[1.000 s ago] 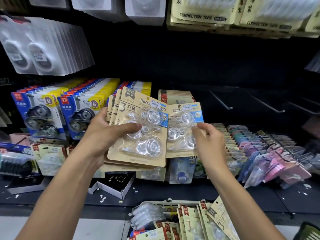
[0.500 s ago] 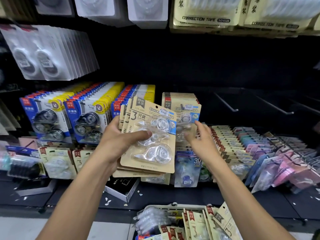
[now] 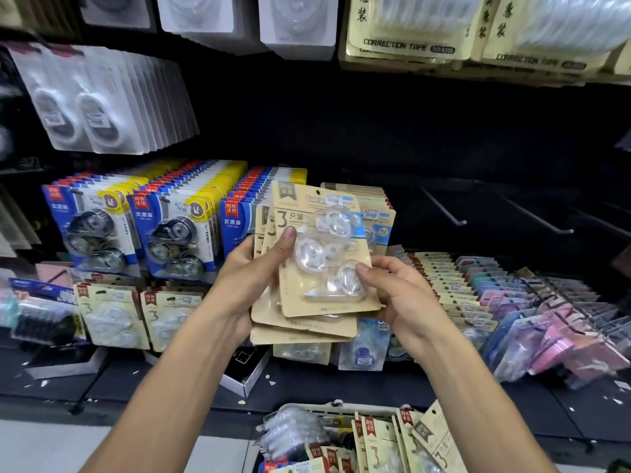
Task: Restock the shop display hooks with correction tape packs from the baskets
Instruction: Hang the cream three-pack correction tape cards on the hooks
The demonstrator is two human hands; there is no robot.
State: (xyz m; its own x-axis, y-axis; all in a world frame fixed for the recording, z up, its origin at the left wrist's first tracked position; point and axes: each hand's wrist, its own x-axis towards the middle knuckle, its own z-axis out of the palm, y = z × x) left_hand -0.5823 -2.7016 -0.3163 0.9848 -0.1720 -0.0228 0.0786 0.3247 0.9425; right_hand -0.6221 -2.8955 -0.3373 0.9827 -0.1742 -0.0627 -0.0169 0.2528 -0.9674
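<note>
My left hand (image 3: pixel 252 274) grips a fanned stack of kraft-card correction tape packs (image 3: pixel 307 322), thumb pressed on the top pack's clear blister. The top pack (image 3: pixel 324 254) stands tilted, its hang hole at the upper edge. My right hand (image 3: pixel 396 295) holds that top pack at its lower right corner, thumb on the blister. Behind the stack, more of the same kraft packs (image 3: pixel 375 203) hang on a hook. A cream basket (image 3: pixel 327 406) below holds several more packs (image 3: pixel 379 445).
Blue-and-yellow tape packs (image 3: pixel 167 230) hang to the left. Bare metal hooks (image 3: pixel 444 208) jut out at the right. Pastel packs (image 3: pixel 560 322) lie slanted at lower right. A small open black-and-white box (image 3: pixel 246 367) sits on the dark shelf. Large packs (image 3: pixel 406 32) hang overhead.
My right hand left the single pack behind on the hook and came back to the stack, now gripping the top pack's lower right corner. The stack has risen and tilted slightly.
</note>
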